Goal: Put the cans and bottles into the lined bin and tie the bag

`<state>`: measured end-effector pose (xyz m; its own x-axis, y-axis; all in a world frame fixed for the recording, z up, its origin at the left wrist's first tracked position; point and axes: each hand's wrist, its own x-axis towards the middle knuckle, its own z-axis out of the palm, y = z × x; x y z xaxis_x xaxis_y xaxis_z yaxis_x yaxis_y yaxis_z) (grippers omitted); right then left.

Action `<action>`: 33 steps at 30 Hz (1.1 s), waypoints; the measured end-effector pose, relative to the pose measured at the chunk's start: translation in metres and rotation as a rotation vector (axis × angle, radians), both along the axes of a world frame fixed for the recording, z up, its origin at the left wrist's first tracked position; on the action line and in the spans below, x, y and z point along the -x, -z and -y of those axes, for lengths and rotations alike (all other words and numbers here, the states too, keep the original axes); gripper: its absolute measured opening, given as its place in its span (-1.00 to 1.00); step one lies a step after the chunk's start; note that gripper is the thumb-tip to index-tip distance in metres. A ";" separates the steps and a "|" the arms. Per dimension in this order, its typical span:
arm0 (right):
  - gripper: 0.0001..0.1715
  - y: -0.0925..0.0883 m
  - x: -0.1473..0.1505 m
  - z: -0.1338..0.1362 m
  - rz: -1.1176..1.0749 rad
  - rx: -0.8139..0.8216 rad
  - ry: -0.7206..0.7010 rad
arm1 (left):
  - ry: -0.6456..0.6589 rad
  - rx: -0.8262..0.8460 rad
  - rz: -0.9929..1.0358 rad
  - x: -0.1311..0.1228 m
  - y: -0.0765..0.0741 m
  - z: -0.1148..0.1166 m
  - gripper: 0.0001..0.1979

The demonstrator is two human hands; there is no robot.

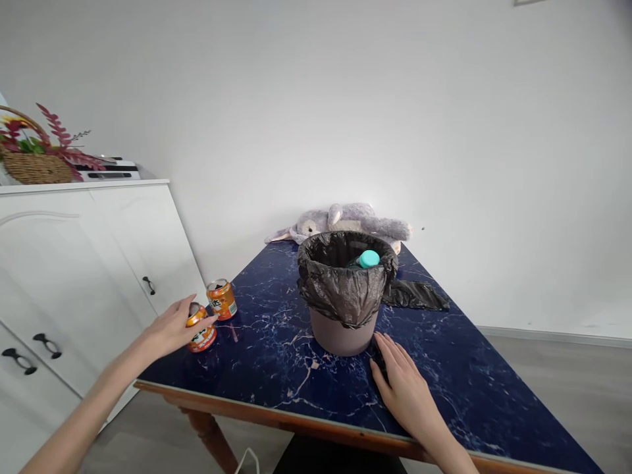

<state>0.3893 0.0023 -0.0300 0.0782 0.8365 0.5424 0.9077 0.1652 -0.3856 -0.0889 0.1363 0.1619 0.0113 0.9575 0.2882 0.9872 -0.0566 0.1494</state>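
Note:
My left hand [174, 329] is around the nearer orange drink can [202, 339], its thumb across the front and its fingers at the back. A second orange drink can [222, 299] stands upright just behind the first. My right hand [402, 382] lies flat on the table with fingers stretched out, the fingertips close to the base of a greyish-brown trash bin [340, 334]. A black trash bag [345, 293] lines the bin and folds over its rim. Inside the bin shows a bottle's turquoise cap [368, 259]; the rest of the bottle is mostly hidden.
The dark blue marbled table [266, 349] has a wooden edge. Behind the bin lies a grey plush toy [355, 216], and a flat black plastic strip [419, 295] is to its right. White cabinets [99, 250] stand at left, with a flower basket [37, 168] on top.

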 end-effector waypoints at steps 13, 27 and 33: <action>-0.37 -0.001 0.004 -0.008 0.027 -0.025 0.016 | 0.286 -0.490 0.341 -0.166 -0.103 0.101 -0.35; -0.37 -0.003 0.005 -0.008 0.019 -0.022 0.014 | 0.415 -0.500 0.277 -0.162 -0.088 -0.015 -0.37; -0.33 -0.005 0.004 -0.005 -0.046 0.035 -0.005 | 0.014 -0.131 0.034 -0.052 -0.018 -0.067 -0.08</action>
